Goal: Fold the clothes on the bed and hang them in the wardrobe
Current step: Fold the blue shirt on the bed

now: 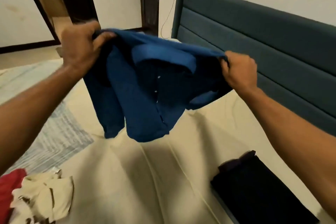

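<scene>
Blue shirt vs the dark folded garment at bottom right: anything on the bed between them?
Nothing. In the head view only bare cream sheet separates the hanging blue shirt from the dark folded garment, apart from the shirt's shadow.

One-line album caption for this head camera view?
Both hands, left hand and right hand, hold a blue button-up shirt above the cream bed sheet.
</scene>
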Tool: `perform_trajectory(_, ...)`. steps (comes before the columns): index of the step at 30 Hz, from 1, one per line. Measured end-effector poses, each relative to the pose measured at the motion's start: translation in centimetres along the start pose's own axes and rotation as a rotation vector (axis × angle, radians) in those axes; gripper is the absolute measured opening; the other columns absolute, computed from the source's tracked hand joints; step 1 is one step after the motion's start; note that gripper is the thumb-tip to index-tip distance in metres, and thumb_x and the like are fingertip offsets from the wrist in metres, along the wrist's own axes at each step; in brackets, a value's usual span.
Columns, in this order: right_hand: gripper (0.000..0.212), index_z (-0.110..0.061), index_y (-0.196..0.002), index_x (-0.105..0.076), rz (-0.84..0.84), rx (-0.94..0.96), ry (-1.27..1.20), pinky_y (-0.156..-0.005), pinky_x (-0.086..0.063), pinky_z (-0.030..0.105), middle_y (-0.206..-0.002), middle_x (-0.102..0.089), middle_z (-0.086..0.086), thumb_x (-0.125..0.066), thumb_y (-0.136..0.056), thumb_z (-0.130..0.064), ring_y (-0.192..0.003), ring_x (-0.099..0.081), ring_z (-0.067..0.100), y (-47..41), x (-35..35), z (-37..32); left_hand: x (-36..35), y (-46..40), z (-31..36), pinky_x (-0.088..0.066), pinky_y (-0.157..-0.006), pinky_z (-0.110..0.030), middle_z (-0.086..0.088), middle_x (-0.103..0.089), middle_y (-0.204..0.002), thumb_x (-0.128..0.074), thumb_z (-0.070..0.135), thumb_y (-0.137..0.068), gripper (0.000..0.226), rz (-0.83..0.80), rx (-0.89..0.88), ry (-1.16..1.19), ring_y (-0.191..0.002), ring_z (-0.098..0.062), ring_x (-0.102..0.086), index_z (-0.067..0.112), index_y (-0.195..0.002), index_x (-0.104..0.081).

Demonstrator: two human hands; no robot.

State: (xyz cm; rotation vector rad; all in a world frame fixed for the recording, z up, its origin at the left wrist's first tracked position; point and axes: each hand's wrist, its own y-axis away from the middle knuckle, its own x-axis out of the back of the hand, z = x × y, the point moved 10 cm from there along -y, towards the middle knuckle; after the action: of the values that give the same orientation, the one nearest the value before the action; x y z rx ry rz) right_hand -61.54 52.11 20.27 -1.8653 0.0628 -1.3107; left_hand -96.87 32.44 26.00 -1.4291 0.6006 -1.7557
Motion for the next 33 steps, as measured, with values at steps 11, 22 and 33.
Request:
perform_trajectory(11,0.039,-0.035,-0.129,-0.054,-1.063,0.148,0.366,-0.084,-0.049,0.035,-0.125,-0.064,-0.004,-0.033,-0.102,-0.054,-0.11,-0.064,0.024,36.8,-11.5,8.1,-11.1,49.2,9.2,-0.039,-0.033,-0.024,0.008,-0.062,-0.061,-0.043,0.062,-0.084,0.037,-1.09,-0.129,0.197,-0.046,-0.015,-0.061,0.025,-0.085,-0.042)
perform_trajectory(22,0.043,-0.039,-0.142,-0.044,-1.33,0.099,0.497,-0.086,-0.049,0.034,-0.135,-0.057,-0.005,-0.03,-0.103,-0.053,-0.118,-0.061,0.021,58.9,-10.0,9.8,-13.3,73.2,16.1,-0.042,-0.075,-0.036,-0.006,-0.067,-0.112,-0.034,0.059,-0.102,0.044,-1.515,-0.205,0.054,-0.104,-0.029,-0.062,0.022,-0.11,-0.056)
perform_trajectory(33,0.045,-0.035,-0.152,-0.032,-1.28,0.069,0.666,-0.096,-0.043,0.037,-0.14,-0.047,0.001,-0.03,-0.107,-0.032,-0.125,-0.048,0.025,63.1,-9.1,12.2,-12.4,79.2,21.2,-0.046,-0.068,-0.033,0.002,-0.055,-0.079,-0.015,0.08,-0.089,0.077,-1.622,-0.24,0.24,-0.076,-0.019,-0.058,0.016,-0.089,-0.057)
